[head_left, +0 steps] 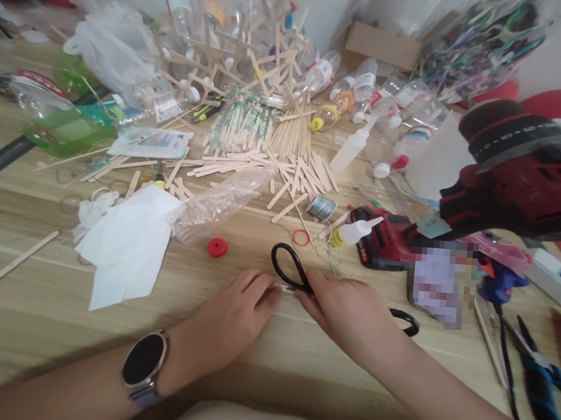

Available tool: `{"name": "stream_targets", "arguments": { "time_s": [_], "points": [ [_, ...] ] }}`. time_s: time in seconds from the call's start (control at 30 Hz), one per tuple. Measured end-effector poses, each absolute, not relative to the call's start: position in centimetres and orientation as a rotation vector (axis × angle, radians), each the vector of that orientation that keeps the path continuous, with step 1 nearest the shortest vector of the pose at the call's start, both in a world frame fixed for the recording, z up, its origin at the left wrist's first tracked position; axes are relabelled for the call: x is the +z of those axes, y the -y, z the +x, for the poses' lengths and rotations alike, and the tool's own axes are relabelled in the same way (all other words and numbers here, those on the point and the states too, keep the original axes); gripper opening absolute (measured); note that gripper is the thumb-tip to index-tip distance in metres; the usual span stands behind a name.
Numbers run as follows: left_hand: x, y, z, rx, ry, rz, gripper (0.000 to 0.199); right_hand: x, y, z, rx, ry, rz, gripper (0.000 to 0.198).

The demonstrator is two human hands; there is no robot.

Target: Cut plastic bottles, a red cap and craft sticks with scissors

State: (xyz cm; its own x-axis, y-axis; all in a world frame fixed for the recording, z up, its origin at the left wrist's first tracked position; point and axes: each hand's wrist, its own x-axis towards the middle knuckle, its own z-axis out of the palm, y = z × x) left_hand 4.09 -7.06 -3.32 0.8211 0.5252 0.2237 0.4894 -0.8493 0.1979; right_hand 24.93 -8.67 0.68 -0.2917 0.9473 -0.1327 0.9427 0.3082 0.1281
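Observation:
My right hand is closed around a pair of scissors with black loop handles. One loop stands up in front of the fingers, and the other shows behind the wrist; the blades are hidden. Close by on the left, my left hand, with a watch on its wrist, has its fingertips pressed together at the table. Between the two hands a short piece of pale wooden stick shows, its left end at my left fingertips. A red bottle cap with a hole in it lies beyond my left hand.
Loose craft sticks, a clear crushed bottle and white paper lie ahead. To the right are a glue bottle, a red cordless drill and pliers. Plastic bottles crowd the back.

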Motion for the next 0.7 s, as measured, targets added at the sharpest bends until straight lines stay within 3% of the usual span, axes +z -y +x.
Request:
{"name": "stream_targets", "arguments": {
  "time_s": [0.3, 0.7],
  "points": [
    [-3.5, 7.0, 4.1, 0.511, -0.776, 2.893, 0.026, 2.6, 8.1, 23.9, -0.207, -2.140, 1.709, 0.019],
    [-3.0, 7.0, 4.0, 0.592, -0.678, 2.908, 0.022, 2.9, 7.4, 23.8, -0.131, -2.164, 1.534, 0.011]
  ]
}}
